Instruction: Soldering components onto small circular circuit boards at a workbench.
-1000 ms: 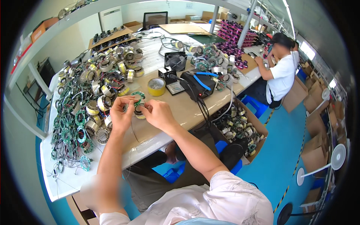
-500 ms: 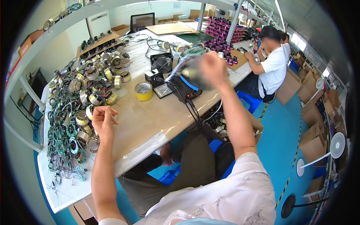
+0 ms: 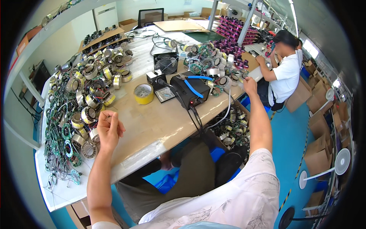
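Observation:
My left hand point(image 3: 109, 129) is raised over the near left of the table, fingers curled in and thumb against them; what they hold, if anything, is hidden. Beside it lies a large heap of wound stator coils point(image 3: 90, 72) with yellow bands and green ring-shaped circuit boards point(image 3: 68, 149). My right hand point(image 3: 250, 86) is at the table's right edge, its fingers pinched together next to a second cluster of coils point(image 3: 225, 81); I cannot make out anything between them. Blue-handled pliers point(image 3: 193, 88) rest on a black powered box point(image 3: 185, 86) between the hands.
A yellow ring point(image 3: 143, 98) with grey bits inside, a soldering stand point(image 3: 164, 94) and a black fan point(image 3: 166, 64) stand mid-table. Under the right edge is a box of coils point(image 3: 233, 128). A co-worker point(image 3: 284, 70) sits at the far right, near stacked purple parts point(image 3: 236, 30).
My right hand has moved right and down from above the black box to the table's right edge, uncovering the pliers and coils. My left hand stays beside the heap, slightly lower in view.

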`<state>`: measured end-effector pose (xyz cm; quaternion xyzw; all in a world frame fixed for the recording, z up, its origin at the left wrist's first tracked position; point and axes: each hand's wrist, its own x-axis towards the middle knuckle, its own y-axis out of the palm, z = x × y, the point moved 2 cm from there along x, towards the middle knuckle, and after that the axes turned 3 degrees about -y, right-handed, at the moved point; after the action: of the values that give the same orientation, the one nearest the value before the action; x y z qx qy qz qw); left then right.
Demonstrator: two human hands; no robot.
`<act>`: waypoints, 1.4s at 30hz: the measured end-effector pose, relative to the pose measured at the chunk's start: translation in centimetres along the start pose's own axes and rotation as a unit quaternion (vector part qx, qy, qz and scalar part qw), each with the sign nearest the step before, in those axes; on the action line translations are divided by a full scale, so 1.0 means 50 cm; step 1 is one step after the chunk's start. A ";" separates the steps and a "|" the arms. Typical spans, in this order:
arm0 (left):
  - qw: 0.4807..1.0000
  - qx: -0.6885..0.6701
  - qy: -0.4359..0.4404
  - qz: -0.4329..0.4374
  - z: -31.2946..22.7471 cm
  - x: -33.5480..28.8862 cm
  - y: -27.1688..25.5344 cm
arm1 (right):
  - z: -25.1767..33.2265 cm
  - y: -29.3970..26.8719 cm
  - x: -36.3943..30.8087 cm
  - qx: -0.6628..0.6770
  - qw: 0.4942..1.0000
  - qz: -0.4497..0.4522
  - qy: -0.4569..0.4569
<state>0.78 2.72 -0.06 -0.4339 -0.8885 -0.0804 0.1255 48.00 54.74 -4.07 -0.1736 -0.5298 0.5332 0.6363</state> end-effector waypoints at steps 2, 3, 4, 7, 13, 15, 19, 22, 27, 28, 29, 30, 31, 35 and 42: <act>1.000 0.002 -0.022 0.000 0.001 -0.013 -0.021 | 0.048 0.028 0.005 0.001 1.000 0.011 -0.005; 0.999 0.007 -0.035 0.001 0.008 -0.011 -0.018 | 0.039 0.025 0.010 -0.010 0.999 0.009 -0.034; 0.998 0.022 -0.050 -0.015 0.005 -0.017 -0.026 | 0.064 0.028 0.012 -0.063 0.997 0.049 -0.020; 0.994 0.059 -0.071 0.057 -0.014 0.007 0.029 | -0.040 -0.051 0.048 -0.202 0.973 0.107 -0.023; 0.974 0.179 0.095 0.105 -0.020 0.004 0.015 | 0.377 -0.187 -0.023 -0.256 0.950 -0.010 -0.177; 0.966 0.228 0.100 0.071 -0.033 -0.010 0.009 | 0.586 -0.210 -0.107 -0.103 0.934 -0.119 -0.321; 0.922 0.275 0.266 -0.065 -0.038 -0.028 0.010 | 0.846 -0.156 -0.206 0.114 0.888 -0.001 -0.445; 0.834 0.252 0.474 -0.127 -0.071 -0.036 -0.012 | 1.002 -0.062 -0.249 0.154 0.852 0.053 -0.497; 0.834 0.212 0.503 -0.082 -0.065 -0.037 -0.020 | 1.248 0.047 -0.269 0.231 0.797 0.060 -0.554; 0.834 0.213 0.502 -0.085 -0.066 -0.038 -0.021 | 1.288 0.058 -0.273 0.235 0.796 0.061 -0.554; 0.836 0.209 0.499 -0.088 -0.068 -0.038 -0.021 | 1.324 0.073 -0.274 0.198 0.808 0.080 -0.549; 0.840 0.205 0.494 -0.093 -0.067 -0.039 -0.023 | 1.356 0.092 -0.278 0.161 0.817 0.101 -0.544; 0.842 0.211 0.487 -0.091 -0.063 -0.036 -0.024 | 1.380 0.098 -0.282 0.116 0.836 0.122 -0.522; 0.843 0.205 0.485 -0.112 -0.059 -0.040 -0.032 | 1.426 0.115 -0.292 0.056 0.836 0.185 -0.513; 0.848 0.206 0.477 -0.105 -0.076 -0.043 -0.022 | 1.309 0.022 -0.252 0.385 0.811 0.015 -0.440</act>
<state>1.77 -0.52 2.89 -0.2108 -0.7555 -0.1056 0.6112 -7.15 21.78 13.67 0.3308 -0.5023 0.7222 0.3415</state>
